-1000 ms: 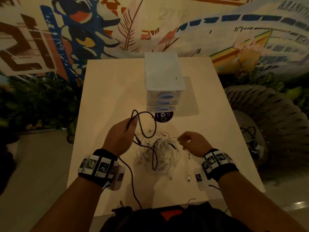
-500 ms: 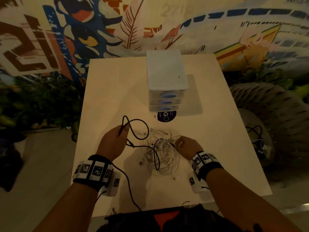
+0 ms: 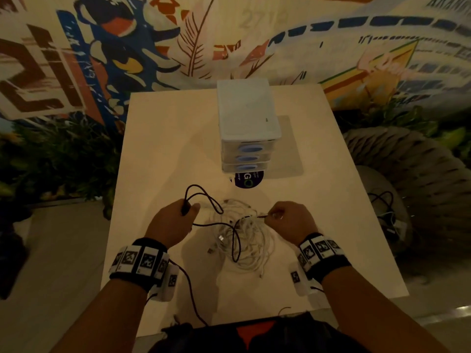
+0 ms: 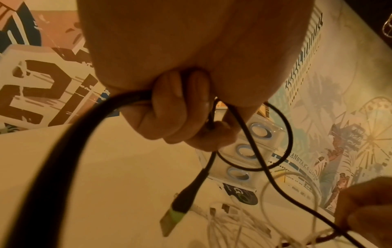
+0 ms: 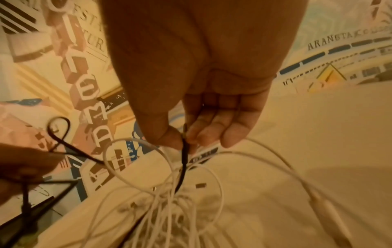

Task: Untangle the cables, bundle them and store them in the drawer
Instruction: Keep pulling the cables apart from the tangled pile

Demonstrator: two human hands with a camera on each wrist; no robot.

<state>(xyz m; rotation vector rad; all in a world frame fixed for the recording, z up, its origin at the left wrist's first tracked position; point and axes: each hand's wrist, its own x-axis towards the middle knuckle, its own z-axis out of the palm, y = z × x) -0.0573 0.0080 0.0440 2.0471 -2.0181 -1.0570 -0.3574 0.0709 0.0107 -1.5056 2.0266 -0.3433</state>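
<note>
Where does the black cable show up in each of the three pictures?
Head view: the black cable runs between both hands, across the white cables, at centre.
Left wrist view: it loops out of the left hand at centre, its plug hanging low.
Right wrist view: the right hand pinches its end at centre, above the white cables.
Shared landmark: the drawer unit shows in the head and left wrist views.
</note>
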